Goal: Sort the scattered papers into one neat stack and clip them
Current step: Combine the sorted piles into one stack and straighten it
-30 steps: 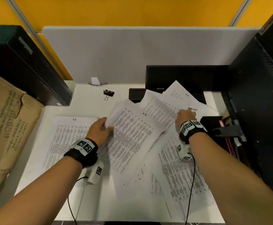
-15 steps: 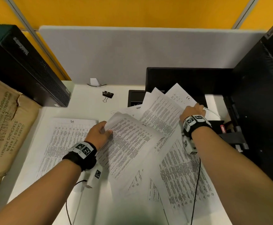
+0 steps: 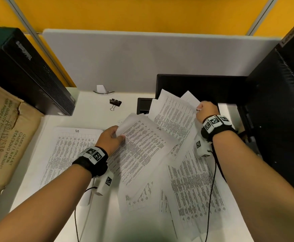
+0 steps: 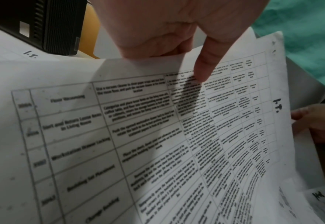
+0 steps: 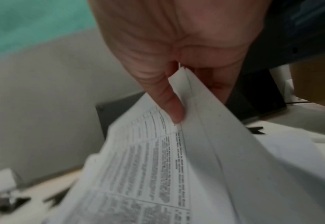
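Observation:
Printed sheets lie scattered over the white desk [image 3: 97, 109]. My left hand [image 3: 110, 139] pinches the upper left corner of a raised sheet [image 3: 142, 147], thumb on top, as the left wrist view shows on the same sheet [image 4: 157, 136]. My right hand [image 3: 206, 110] pinches the far corners of several sheets [image 3: 175, 117] and holds them lifted; the right wrist view shows the thumb on those sheets [image 5: 157, 166]. One sheet [image 3: 67, 152] lies flat at the left. More sheets [image 3: 191, 187] lie flat under my right forearm. A black binder clip [image 3: 115, 102] rests at the back of the desk.
A cardboard paper box [image 3: 4, 137] stands at the left, with a black computer case [image 3: 25, 72] behind it. A black monitor [image 3: 282, 105] rises at the right, and a black device [image 3: 200, 88] lies at the back. A grey partition [image 3: 142, 60] closes off the rear.
My right hand has moved up and away from me with its sheets, lifting them off the desk. My left hand's sheet has risen at its corner. The flat sheets have not moved.

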Action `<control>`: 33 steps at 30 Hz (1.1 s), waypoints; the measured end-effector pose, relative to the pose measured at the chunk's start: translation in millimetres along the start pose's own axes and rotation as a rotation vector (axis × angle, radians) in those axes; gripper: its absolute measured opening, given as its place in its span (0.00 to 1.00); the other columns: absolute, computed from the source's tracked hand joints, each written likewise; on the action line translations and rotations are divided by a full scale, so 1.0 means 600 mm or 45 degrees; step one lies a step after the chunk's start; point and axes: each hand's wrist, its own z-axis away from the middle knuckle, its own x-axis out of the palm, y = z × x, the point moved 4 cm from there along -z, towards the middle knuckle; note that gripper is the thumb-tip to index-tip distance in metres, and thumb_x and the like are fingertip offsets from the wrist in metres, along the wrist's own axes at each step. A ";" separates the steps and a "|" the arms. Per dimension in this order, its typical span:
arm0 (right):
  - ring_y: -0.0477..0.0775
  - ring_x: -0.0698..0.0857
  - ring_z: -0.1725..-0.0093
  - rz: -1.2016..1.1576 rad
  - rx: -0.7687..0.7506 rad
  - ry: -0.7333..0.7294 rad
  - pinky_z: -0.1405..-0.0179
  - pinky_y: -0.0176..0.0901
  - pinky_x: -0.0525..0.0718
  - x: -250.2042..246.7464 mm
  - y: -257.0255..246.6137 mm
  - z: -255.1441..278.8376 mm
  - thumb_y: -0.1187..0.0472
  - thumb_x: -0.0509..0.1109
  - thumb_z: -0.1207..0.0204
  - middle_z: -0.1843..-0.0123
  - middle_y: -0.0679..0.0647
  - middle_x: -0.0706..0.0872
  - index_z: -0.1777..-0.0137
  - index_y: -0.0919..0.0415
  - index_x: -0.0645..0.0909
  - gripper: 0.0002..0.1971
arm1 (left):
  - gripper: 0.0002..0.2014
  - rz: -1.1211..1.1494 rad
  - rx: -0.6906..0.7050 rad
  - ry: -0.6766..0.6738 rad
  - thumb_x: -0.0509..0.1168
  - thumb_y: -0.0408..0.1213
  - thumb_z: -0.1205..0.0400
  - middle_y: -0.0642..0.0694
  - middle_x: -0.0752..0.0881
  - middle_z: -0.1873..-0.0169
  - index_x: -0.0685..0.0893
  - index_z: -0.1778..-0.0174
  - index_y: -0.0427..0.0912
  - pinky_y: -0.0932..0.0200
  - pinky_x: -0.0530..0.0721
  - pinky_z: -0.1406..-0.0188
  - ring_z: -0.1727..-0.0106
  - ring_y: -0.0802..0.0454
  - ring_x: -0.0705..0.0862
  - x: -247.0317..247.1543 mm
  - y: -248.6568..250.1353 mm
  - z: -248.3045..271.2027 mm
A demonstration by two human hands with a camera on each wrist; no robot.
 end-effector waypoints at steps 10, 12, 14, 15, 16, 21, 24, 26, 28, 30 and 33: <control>0.42 0.86 0.58 -0.800 -0.358 0.251 0.56 0.23 0.82 -0.180 -0.073 0.089 0.77 0.72 0.30 0.52 0.52 0.89 0.47 0.56 0.89 0.18 | 0.05 0.129 0.204 0.058 0.67 0.37 0.19 0.40 0.88 0.51 0.84 0.49 0.43 0.49 0.86 0.51 0.51 0.44 0.86 -0.037 0.078 0.008; 0.43 0.89 0.59 -0.956 -0.375 0.211 0.56 0.30 0.85 -0.203 -0.082 0.113 0.75 0.74 0.30 0.57 0.51 0.92 0.56 0.54 0.90 0.14 | 0.05 0.178 0.261 0.062 0.68 0.36 0.19 0.40 0.88 0.49 0.84 0.48 0.45 0.47 0.86 0.47 0.48 0.42 0.86 -0.047 0.094 0.013; 0.47 0.90 0.58 -1.065 -0.426 0.158 0.53 0.36 0.86 -0.215 -0.092 0.136 0.73 0.75 0.30 0.59 0.50 0.93 0.60 0.55 0.91 0.11 | 0.08 0.262 0.351 0.047 0.69 0.33 0.20 0.41 0.87 0.44 0.85 0.48 0.49 0.46 0.84 0.43 0.44 0.43 0.86 -0.053 0.113 0.020; 0.49 0.91 0.56 -1.101 -0.453 0.125 0.50 0.39 0.87 -0.219 -0.098 0.147 0.73 0.76 0.30 0.59 0.52 0.93 0.61 0.56 0.91 0.10 | 0.10 0.286 0.414 0.042 0.69 0.32 0.20 0.42 0.86 0.41 0.84 0.47 0.49 0.48 0.83 0.40 0.42 0.45 0.84 -0.054 0.122 0.025; 0.51 0.91 0.55 -1.132 -0.477 0.086 0.48 0.42 0.88 -0.221 -0.103 0.156 0.74 0.76 0.30 0.58 0.54 0.94 0.61 0.57 0.91 0.10 | 0.11 0.275 0.476 0.044 0.69 0.30 0.21 0.43 0.83 0.37 0.85 0.45 0.48 0.50 0.82 0.37 0.38 0.48 0.83 -0.056 0.131 0.030; 0.57 0.91 0.51 -1.391 -0.515 -0.115 0.47 0.53 0.88 -0.220 -0.125 0.188 0.80 0.70 0.28 0.57 0.56 0.93 0.70 0.54 0.88 0.20 | 0.11 0.258 0.674 0.103 0.70 0.28 0.21 0.55 0.74 0.27 0.86 0.44 0.40 0.73 0.72 0.34 0.30 0.69 0.73 -0.061 0.150 0.047; 0.55 0.91 0.55 -1.555 -0.415 -0.135 0.52 0.48 0.88 -0.208 -0.119 0.186 0.83 0.67 0.27 0.60 0.55 0.93 0.71 0.53 0.86 0.24 | 0.12 0.435 0.673 0.224 0.67 0.26 0.21 0.49 0.84 0.39 0.84 0.45 0.44 0.73 0.80 0.45 0.41 0.62 0.82 -0.074 0.156 0.062; 0.53 0.90 0.57 -1.616 -0.295 -0.115 0.56 0.46 0.88 -0.192 -0.111 0.184 0.83 0.67 0.27 0.61 0.53 0.91 0.67 0.54 0.86 0.22 | 0.10 0.548 0.614 0.224 0.67 0.28 0.19 0.49 0.88 0.47 0.83 0.46 0.46 0.63 0.84 0.50 0.46 0.54 0.87 -0.079 0.158 0.069; 0.52 0.88 0.59 -1.582 -0.157 -0.104 0.63 0.41 0.86 -0.170 -0.105 0.184 0.81 0.68 0.27 0.60 0.53 0.90 0.60 0.56 0.85 0.17 | 0.10 0.606 0.590 0.182 0.66 0.29 0.18 0.47 0.89 0.47 0.83 0.44 0.44 0.60 0.86 0.47 0.44 0.52 0.88 -0.079 0.156 0.071; 0.54 0.88 0.58 -1.579 -0.074 -0.141 0.63 0.43 0.86 -0.144 -0.103 0.185 0.79 0.66 0.25 0.56 0.56 0.90 0.55 0.58 0.85 0.15 | 0.10 0.573 0.550 0.190 0.65 0.30 0.18 0.50 0.89 0.46 0.82 0.42 0.43 0.62 0.87 0.47 0.44 0.56 0.88 -0.076 0.145 0.066; 0.60 0.90 0.50 -1.559 0.028 -0.234 0.52 0.49 0.89 -0.092 -0.101 0.180 0.75 0.63 0.21 0.51 0.59 0.92 0.47 0.60 0.87 0.14 | 0.09 0.386 0.413 0.300 0.65 0.36 0.18 0.49 0.88 0.46 0.81 0.42 0.42 0.54 0.86 0.42 0.44 0.53 0.87 -0.072 0.108 0.047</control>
